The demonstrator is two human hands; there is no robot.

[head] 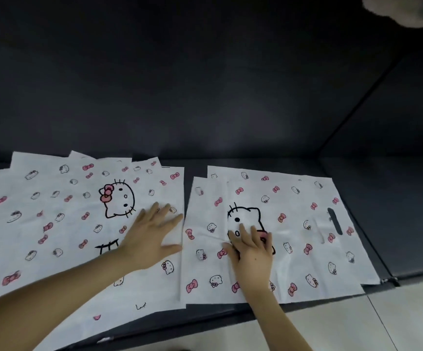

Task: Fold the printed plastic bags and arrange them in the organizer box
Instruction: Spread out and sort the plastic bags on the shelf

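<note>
White plastic bags printed with cat faces and pink bows lie flat on a dark surface (230, 97). A left pile of bags (61, 211) fans out in several overlapping layers. My left hand (152, 234) rests flat on its right edge with the fingers spread. To the right lies a smaller stack of bags (306, 239), its top bag showing a die-cut handle slot (334, 221) near the right side. My right hand (252, 252) presses flat on the large cat print of that top bag. No organizer box is in view.
The dark surface runs far back behind the bags and ends at a front edge (230, 317). A light tiled floor (382, 320) shows below it. A blurred pale object (407, 11) sits in the top right corner.
</note>
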